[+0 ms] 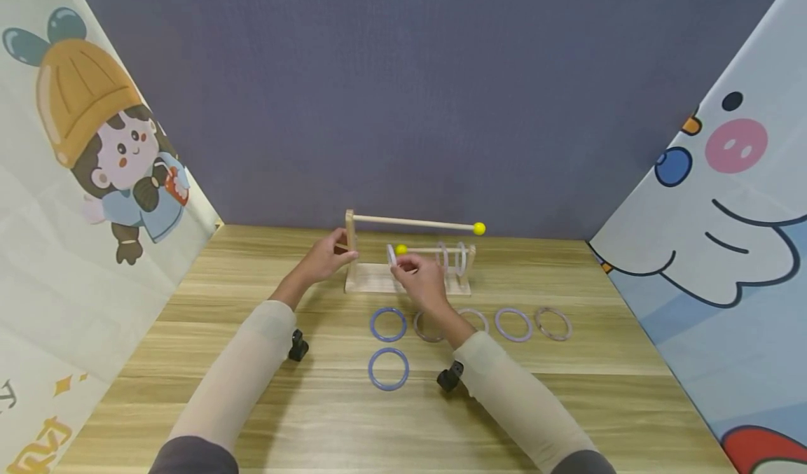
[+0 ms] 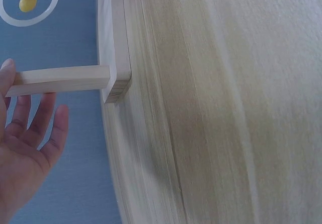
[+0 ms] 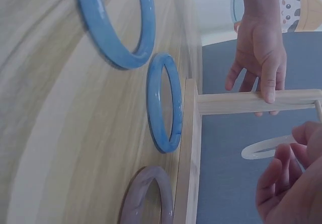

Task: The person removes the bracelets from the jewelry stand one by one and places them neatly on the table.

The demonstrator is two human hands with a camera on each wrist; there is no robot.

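A wooden bangle stand point(image 1: 372, 279) stands near the back of the table, with a tall post at its left and a shorter one at its right. My left hand point(image 1: 323, 258) grips the tall post point(image 2: 65, 79), thumb on one side and fingers on the other. Between thumb and fingers, my right hand point(image 1: 422, 283) pinches a whitish bangle point(image 3: 261, 150) just left of the yellow ball point(image 1: 401, 249) that tips the lower rod. In the left wrist view this ball appears inside the ring. Two pale bangles point(image 1: 461, 258) hang on the lower rod by the short post.
The upper rod point(image 1: 416, 222), tipped with a yellow ball point(image 1: 479, 229), carries no bangle. In front of the stand lies a row of bangles, from a blue bangle point(image 1: 387, 325) to a brownish bangle point(image 1: 553, 324). Another blue bangle point(image 1: 388, 370) lies nearer me.
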